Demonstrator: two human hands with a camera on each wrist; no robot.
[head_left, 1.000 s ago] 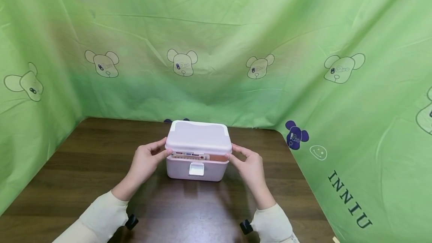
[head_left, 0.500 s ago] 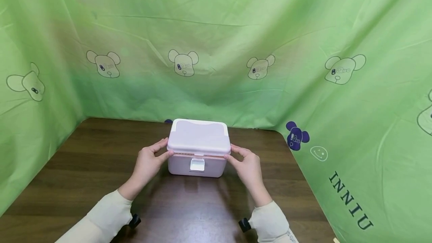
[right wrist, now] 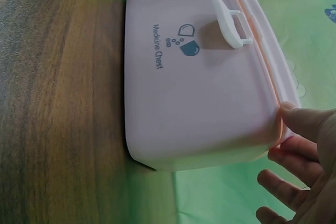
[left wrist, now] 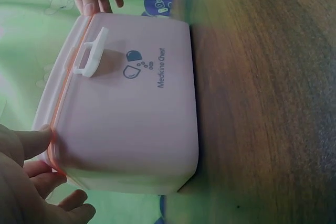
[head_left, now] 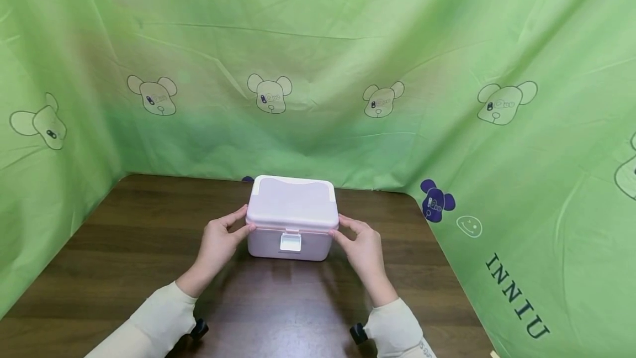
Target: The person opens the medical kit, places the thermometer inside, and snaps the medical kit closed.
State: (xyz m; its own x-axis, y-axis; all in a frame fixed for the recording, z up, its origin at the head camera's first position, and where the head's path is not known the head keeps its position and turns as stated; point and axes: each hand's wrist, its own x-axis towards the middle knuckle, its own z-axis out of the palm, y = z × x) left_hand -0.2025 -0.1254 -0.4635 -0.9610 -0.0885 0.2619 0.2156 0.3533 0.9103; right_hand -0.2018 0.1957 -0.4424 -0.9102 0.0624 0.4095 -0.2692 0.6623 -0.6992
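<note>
A pale pink medicine chest (head_left: 308,246) stands on the brown wooden table, with a pill picture and the words "Medicine Chest" on its front. Its lid (head_left: 293,203), lilac and white on top, lies down on the body, and a thin orange line (left wrist: 65,85) shows at the seam. The white front latch (right wrist: 229,24) sticks outward, unfastened. My left hand (head_left: 217,242) pinches the lid's front left corner between thumb and fingers. At the front right corner my right hand (head_left: 364,247) holds the lid the same way. What is inside is hidden.
A green cloth (head_left: 318,43) printed with bear heads hangs behind the table and along both sides. Bare wooden tabletop (head_left: 144,236) surrounds the chest. Black wrist-worn pieces (head_left: 358,333) sit under both cream sleeves.
The lid has come down onto the body, closing the front gap where a printed packet showed. Both hands have stayed at the lid's corners and moved with it.
</note>
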